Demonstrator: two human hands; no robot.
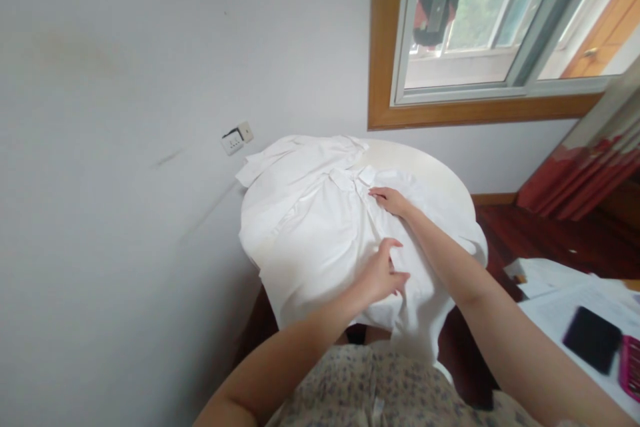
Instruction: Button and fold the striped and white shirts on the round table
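A white shirt lies spread over a small round white table, its collar towards the window and its lower edge hanging off the near side. My left hand rests on the shirt's lower front, thumb raised and fingers curled into the cloth. My right hand lies flat on the fabric just below the collar, fingers stretched out and together.
A grey wall with a socket runs along the left. A wood-framed window sits behind the table, with red curtain at right. Papers, a black phone and a pink object lie at the lower right.
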